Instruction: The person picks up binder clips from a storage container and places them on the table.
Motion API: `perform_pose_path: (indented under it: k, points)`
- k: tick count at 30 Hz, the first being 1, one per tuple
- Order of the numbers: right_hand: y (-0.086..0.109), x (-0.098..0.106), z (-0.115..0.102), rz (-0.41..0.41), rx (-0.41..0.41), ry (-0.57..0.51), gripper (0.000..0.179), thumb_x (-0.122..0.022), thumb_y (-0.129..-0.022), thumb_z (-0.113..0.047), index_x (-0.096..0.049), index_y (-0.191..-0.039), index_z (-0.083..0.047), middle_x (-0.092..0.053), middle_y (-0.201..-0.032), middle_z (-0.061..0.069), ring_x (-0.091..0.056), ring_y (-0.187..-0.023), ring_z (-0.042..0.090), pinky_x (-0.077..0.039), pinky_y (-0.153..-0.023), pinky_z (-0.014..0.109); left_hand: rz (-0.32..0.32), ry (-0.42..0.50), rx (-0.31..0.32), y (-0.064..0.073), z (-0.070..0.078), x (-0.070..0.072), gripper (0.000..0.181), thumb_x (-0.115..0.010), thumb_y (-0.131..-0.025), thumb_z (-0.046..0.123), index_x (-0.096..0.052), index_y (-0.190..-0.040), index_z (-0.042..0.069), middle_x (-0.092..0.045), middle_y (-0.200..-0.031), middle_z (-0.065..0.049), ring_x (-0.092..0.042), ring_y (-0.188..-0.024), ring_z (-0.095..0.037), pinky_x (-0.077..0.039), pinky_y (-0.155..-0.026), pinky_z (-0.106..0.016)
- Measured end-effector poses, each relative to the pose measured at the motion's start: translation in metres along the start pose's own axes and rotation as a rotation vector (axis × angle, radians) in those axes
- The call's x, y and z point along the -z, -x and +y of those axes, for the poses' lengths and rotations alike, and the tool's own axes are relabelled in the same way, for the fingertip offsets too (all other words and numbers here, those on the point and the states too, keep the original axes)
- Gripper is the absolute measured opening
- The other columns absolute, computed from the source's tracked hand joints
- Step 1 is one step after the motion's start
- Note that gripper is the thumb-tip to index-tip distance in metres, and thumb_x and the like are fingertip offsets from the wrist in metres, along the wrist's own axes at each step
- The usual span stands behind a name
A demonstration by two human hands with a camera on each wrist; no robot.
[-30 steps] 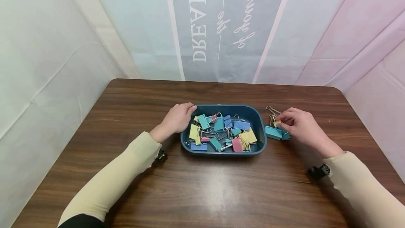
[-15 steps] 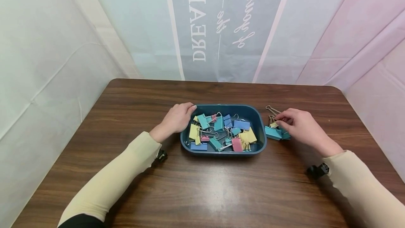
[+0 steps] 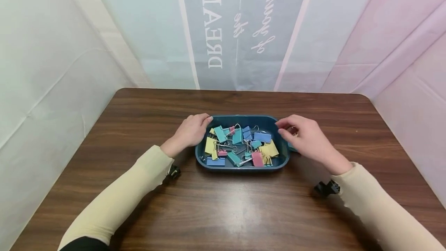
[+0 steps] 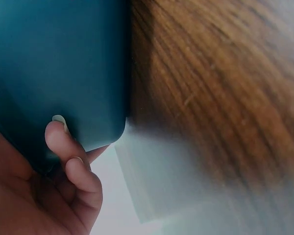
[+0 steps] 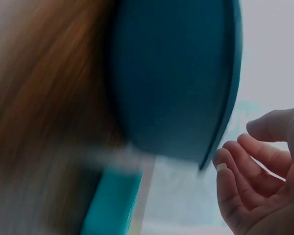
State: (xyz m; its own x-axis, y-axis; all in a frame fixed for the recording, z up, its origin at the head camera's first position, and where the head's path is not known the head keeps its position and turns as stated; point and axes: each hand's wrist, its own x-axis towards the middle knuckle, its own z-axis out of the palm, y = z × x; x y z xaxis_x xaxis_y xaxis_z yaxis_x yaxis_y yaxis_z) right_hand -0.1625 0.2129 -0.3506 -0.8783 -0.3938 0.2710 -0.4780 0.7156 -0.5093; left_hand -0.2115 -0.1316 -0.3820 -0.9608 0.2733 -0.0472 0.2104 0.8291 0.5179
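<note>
A dark blue plastic bin (image 3: 244, 169) holds several binder clips in teal, yellow, blue and pink, among them a pink binder clip (image 3: 258, 159). My left hand (image 3: 189, 131) grips the bin's left end at the rim; in the left wrist view, curled fingers lie against its outer wall. At the right end, my right hand (image 3: 303, 136) hovers by the rim. Its fingers bend loosely and the thumb stands apart, with nothing seen between them in the right wrist view. Beneath that hand, a teal binder clip (image 3: 292, 147) shows beside the bin, mostly hidden.
The bin stands on a brown wood-grain table (image 3: 223, 212) with rounded far corners. Behind it hangs a printed backdrop (image 3: 240, 30) with white lettering, and pale sheets (image 3: 45, 69) hang at the sides.
My right hand has left the small pile of clips right of the bin and moved left to the bin's right rim. The left hand keeps its hold; the head view shifts slightly.
</note>
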Motion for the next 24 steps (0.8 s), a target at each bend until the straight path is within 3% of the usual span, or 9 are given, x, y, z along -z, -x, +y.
perform_pose_path:
  k: [10,18,24]
  points:
    - [-0.018,-0.042,-0.053,-0.158,0.057,-0.158,0.025,-0.07,-0.094,-0.013,-0.07,-0.118,-0.007,-0.069,-0.111,0.004,-0.066,-0.093,0.014,-0.056,-0.079,0.04,0.007,-0.004,0.003,0.0,0.0,-0.001,0.039,-0.038,-0.109,0.035,-0.064,-0.121,0.009,-0.057,-0.076,-0.005,-0.057,-0.075,-0.022,-0.047,-0.07,-0.036]
    - [-0.032,-0.076,-0.075,-0.317,0.13,-0.057,0.03,-0.071,-0.093,-0.016,-0.069,-0.122,-0.008,-0.067,-0.118,0.004,-0.065,-0.102,0.017,-0.053,-0.087,0.039,0.009,-0.004,0.014,0.0,0.0,0.0,0.04,-0.037,-0.109,0.035,-0.064,-0.123,0.009,-0.061,-0.082,-0.005,-0.058,-0.079,-0.023,-0.048,-0.074,-0.038]
    - [-0.04,-0.09,-0.085,-0.395,0.145,-0.013,0.03,-0.072,-0.092,-0.017,-0.071,-0.121,-0.011,-0.067,-0.115,0.002,-0.063,-0.103,0.015,-0.051,-0.09,0.038,0.004,-0.004,0.0,0.0,0.0,0.001,0.041,-0.037,-0.109,0.035,-0.063,-0.126,0.008,-0.065,-0.094,-0.006,-0.059,-0.084,-0.023,-0.049,-0.079,-0.04]
